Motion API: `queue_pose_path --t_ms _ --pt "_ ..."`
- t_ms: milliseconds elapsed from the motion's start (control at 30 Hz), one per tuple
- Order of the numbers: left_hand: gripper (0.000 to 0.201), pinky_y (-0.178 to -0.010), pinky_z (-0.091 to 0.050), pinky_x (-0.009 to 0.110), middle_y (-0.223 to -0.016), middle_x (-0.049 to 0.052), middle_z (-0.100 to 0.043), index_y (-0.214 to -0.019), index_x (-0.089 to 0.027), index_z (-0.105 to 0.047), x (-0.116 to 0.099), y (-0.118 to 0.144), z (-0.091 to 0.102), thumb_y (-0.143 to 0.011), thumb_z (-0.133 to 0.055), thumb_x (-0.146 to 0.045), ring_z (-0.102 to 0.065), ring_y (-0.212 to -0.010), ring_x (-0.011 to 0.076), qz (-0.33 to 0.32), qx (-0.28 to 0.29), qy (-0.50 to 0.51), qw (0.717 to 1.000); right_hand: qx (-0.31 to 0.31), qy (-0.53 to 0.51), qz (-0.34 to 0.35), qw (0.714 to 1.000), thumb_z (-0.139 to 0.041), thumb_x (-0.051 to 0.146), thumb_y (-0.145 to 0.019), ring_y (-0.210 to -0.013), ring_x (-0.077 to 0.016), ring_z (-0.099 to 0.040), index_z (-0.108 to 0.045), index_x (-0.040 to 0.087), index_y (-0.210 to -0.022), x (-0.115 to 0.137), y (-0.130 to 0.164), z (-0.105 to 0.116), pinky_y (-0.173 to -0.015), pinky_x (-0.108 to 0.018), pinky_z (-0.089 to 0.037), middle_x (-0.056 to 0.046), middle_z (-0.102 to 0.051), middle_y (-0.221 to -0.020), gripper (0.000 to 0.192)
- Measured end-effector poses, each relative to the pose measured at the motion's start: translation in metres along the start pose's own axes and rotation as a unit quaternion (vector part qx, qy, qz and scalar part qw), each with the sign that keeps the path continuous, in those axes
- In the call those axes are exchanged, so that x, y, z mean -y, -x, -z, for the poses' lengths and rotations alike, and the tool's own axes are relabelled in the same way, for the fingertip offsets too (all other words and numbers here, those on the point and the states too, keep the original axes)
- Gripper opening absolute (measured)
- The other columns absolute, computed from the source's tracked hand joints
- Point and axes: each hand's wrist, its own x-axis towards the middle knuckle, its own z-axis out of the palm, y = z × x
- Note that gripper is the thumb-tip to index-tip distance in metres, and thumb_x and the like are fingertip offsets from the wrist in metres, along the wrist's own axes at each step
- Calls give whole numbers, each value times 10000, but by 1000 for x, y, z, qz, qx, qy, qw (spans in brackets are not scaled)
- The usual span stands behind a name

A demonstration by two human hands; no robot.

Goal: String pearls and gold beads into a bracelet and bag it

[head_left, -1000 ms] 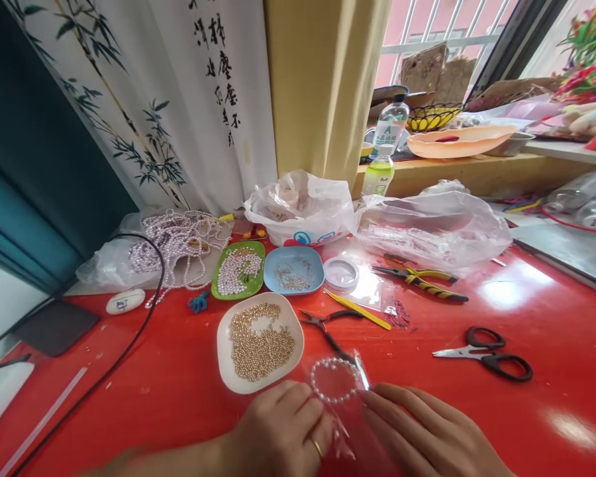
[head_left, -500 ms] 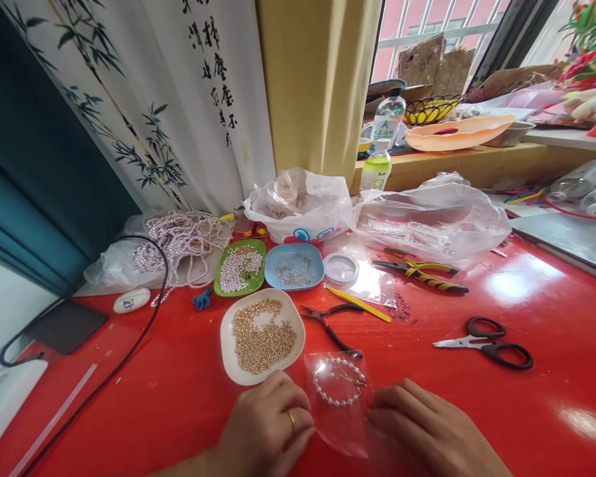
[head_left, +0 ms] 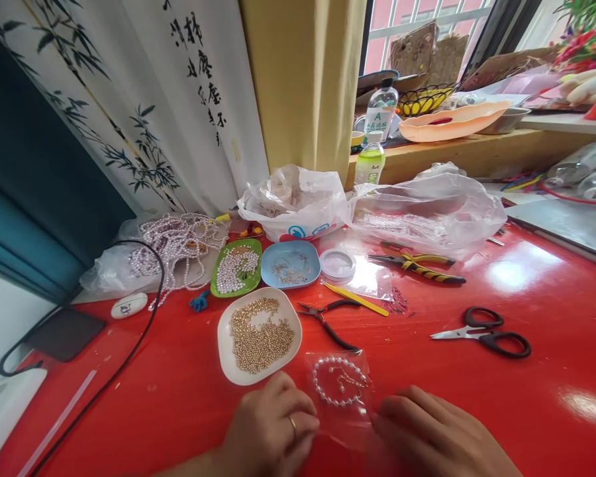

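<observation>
Clear plastic pouch w/ a pearl bracelet inside lies flat on the red table, near edge, centre. Your left hand pinches the pouch's left edge, fingers curled, ring visible; your right hand pinches the right edge, fingers bent over it. Both hands closed on the pouch, bracelet between them. Just beyond left hand: white dish of gold beads, close to but not touching the pouch. Black-handled pliers lie btwn dish and pouch, tip near the pouch's top. Behind: green dish of pearls, blue dish w/ small findings, side by side. Yellow tweezers right of pliers. Black scissors well apart to the right, blades appear shut. Yellow-black pliers farther back, near the large plastic bag.
</observation>
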Motion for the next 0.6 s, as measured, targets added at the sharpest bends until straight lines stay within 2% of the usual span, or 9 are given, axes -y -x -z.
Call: queue_pose_path --t_ms 133,233,333,467,600 --pt "126 -575 -459 240 -725 27 -629 -734 -164 -601 0 5 -1 -727 -543 -52 -512 -684 144 114 36 73 990 37 -66 -114 991 -375 230 -902 -660 -145 -559 -610 217 -807 1 4 -9 -571 -243 -466 -41 -607 -751 254" --pt "94 -631 -461 277 -805 42 -605 -755 -168 -588 -2 10 -2 -761 -535 -91 -507 -748 165 158 73 47 984 39 -83 -175 980 -431 220 -875 -718 -148 -568 -598 223 -831 3 7 -15 -622 -248 -482 -38 -587 -792 173" --pt "87 -627 -449 294 -794 47 -574 -754 -167 -567 -4 13 -3 -800 -503 -132 -489 -745 177 182 92 12 979 48 -81 -230 969 -422 252 -876 -715 -150 -569 -579 219 -784 6 9 -17 -624 -256 -487 -35 -567 -789 185" --pt "127 -633 -424 320 -777 49 -544 -733 -162 -538 -10 12 -6 -827 -455 -140 -465 -728 184 204 100 -27 974 44 -64 -256 964 -380 286 -890 -716 -163 -561 -554 221 -756 11 10 -19 -639 -293 -482 -34 -558 -791 229" --pt "136 -644 -402 346 -783 52 -518 -720 -164 -518 -15 10 -10 -820 -433 -130 -442 -738 198 236 77 -50 967 40 -23 -273 961 -367 299 -889 -722 -186 -553 -540 224 -756 14 10 -22 -654 -343 -469 -34 -557 -788 230"
